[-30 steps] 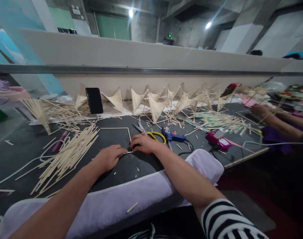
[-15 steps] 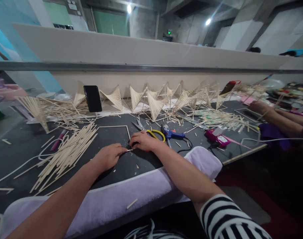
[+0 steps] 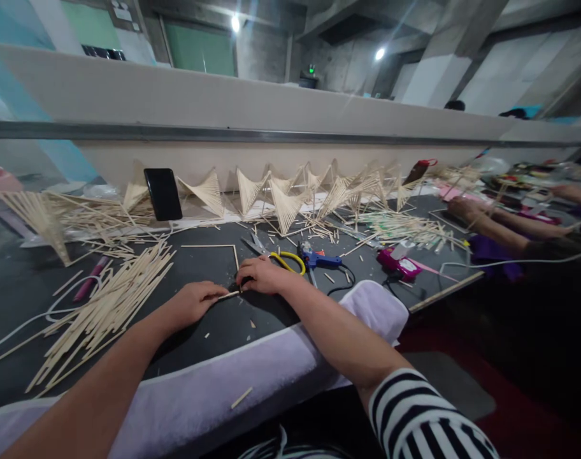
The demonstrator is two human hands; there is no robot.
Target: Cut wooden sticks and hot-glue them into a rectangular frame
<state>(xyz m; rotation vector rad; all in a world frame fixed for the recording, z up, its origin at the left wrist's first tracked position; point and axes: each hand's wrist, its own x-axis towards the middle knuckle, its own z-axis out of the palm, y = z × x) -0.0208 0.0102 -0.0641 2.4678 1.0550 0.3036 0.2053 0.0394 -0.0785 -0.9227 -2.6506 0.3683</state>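
Observation:
My left hand [image 3: 195,303] is closed on the end of a thin wooden stick [image 3: 232,294] lying low over the dark table. My right hand [image 3: 260,276] pinches where that stick meets the near end of an L-shaped pair of joined sticks [image 3: 208,246]; its fingers hide the joint. Just beyond my right hand lie scissors with yellow handles [image 3: 290,260], partly behind it. A blue glue gun [image 3: 322,259] rests to their right. A pile of loose sticks [image 3: 111,306] spreads left of my left hand.
Several twisted stick models [image 3: 285,201] stand along the back wall, near an upright black phone [image 3: 163,194]. A lilac padded cloth [image 3: 214,376] covers the front edge. At right are a magenta device [image 3: 399,264], cords and a co-worker's hand [image 3: 467,210].
The view has swung to the right, so the table's things sit further left. A little more of the stick shows between my hands. More of the co-worker's side has come into view.

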